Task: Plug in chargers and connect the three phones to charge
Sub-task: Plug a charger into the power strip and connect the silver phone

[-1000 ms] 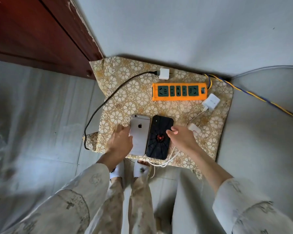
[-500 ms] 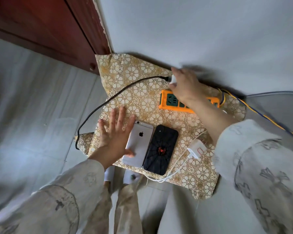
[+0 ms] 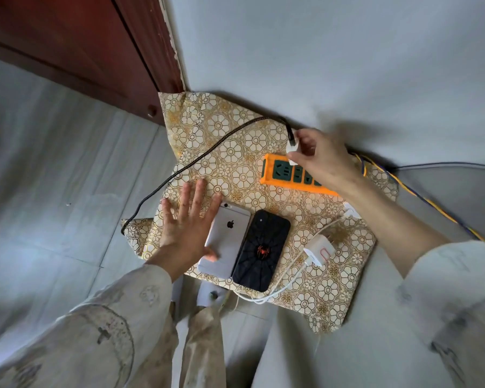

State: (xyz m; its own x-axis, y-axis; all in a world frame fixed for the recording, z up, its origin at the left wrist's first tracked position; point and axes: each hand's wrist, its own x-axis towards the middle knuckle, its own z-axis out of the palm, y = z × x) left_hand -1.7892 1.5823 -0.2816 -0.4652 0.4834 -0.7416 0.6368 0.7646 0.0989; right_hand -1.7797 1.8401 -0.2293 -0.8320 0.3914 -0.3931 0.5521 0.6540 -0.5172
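Floral cushion (image 3: 230, 163) carries power strip (image 3: 275, 175), two phones, perhaps two chargers.

Right hand (image 3: 324, 161) blocks power strip (image 3: 280, 175) sockets.

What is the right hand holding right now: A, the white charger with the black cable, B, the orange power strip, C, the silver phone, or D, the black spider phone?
A: the right hand pinches the white charger with the black cable just above the orange power strip.

right hand (image 3: 324, 161) covers the power strip's (image 3: 284, 175) far end; third phone not discernible; right forearm hides part of a white charger (image 3: 351, 212).
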